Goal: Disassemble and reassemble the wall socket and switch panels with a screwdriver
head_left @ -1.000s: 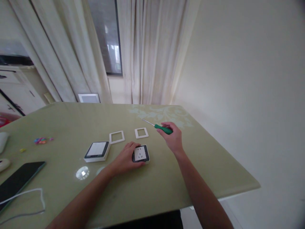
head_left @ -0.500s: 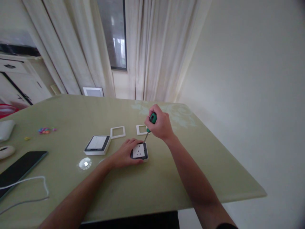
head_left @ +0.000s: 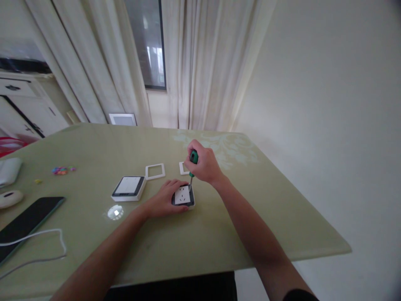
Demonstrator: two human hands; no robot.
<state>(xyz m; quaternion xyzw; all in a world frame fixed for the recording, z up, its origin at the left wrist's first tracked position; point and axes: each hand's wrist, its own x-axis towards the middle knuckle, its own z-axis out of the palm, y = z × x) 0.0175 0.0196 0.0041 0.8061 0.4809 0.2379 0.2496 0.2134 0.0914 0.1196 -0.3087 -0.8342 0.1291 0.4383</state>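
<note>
A white wall socket [head_left: 182, 195] with dark edges lies face up on the table, its outer frame off. My left hand [head_left: 165, 197] grips it from the left, fingers along the far edge and thumb along the near one. In my right hand [head_left: 204, 162] is a screwdriver [head_left: 194, 157] with a green handle, held nearly upright in a closed fist. Its tip meets the dark right margin of the socket. Behind the right hand a white cover frame [head_left: 183, 168] is partly hidden. Another cover frame [head_left: 155, 171] lies behind my left hand.
Left of my left hand sits a second white switch box [head_left: 128, 188] with a dark rim. Farther left are a dark tablet [head_left: 28, 223], a white cable [head_left: 61, 242], a white rounded object [head_left: 11, 198] and small coloured pieces [head_left: 61, 170]. The table [head_left: 219, 242] ends near a wall at right.
My right hand has moved slightly left with the screwdriver, which stands more upright. Its tip has shifted from the socket's far edge onto the right margin. My left hand keeps its hold.
</note>
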